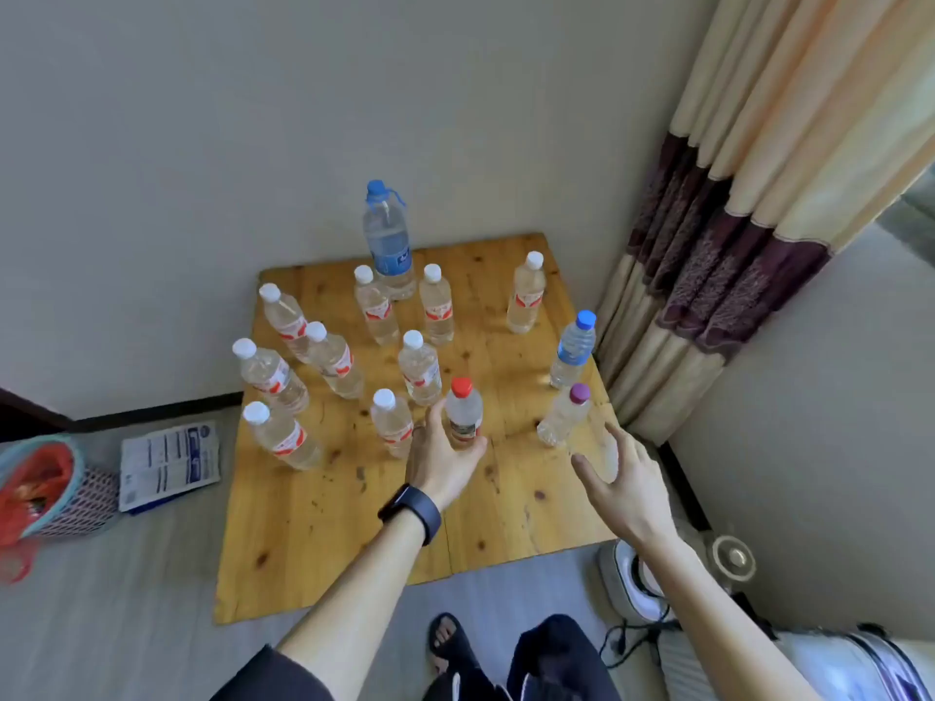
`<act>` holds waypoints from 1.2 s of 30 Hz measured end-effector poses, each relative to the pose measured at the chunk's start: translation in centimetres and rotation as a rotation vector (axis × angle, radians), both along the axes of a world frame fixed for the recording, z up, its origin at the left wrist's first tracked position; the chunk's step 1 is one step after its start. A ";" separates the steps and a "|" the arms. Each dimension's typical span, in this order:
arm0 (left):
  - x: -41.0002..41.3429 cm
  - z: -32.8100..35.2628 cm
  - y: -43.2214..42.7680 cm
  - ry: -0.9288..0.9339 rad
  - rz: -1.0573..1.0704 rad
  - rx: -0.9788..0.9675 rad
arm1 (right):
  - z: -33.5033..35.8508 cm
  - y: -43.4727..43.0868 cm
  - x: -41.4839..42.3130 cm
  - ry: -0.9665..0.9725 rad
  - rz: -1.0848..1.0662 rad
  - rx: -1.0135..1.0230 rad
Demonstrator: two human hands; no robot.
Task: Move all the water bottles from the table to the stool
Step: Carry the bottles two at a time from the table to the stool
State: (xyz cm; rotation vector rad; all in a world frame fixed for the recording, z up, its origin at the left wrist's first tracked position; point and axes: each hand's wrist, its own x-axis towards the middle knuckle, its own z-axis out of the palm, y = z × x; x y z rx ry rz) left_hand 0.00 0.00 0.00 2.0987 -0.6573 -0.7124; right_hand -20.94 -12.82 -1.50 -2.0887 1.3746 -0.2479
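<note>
A low wooden table (354, 523) carries several clear water bottles. My left hand (442, 460) grips the red-capped bottle (464, 414) near the table's middle front. My right hand (620, 478) hovers with fingers spread just in front of the purple-capped bottle (564, 417), not touching it. Behind that stands a small blue-capped bottle (574, 349). A tall blue-capped bottle (387, 240) stands at the back edge. White-capped bottles with red labels (420, 366) fill the left and middle. No stool is in view.
A wall runs behind the table and a curtain (733, 220) hangs at its right. On the floor lie a basket with red contents (45, 490) and a printed packet (169, 465) at the left, a white appliance (632, 579) at the right.
</note>
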 end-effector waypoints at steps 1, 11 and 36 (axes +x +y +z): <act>0.7 -0.1 -1.1 0.009 0.016 -0.002 | -0.5 -1.3 0.8 -0.001 -0.019 0.023; 5.4 -6.3 -7.5 0.121 0.113 0.207 | -7.9 -12.1 6.6 0.172 0.081 0.245; -0.5 -7.8 4.0 0.069 -0.073 0.357 | -8.5 -1.3 5.2 0.165 0.524 0.448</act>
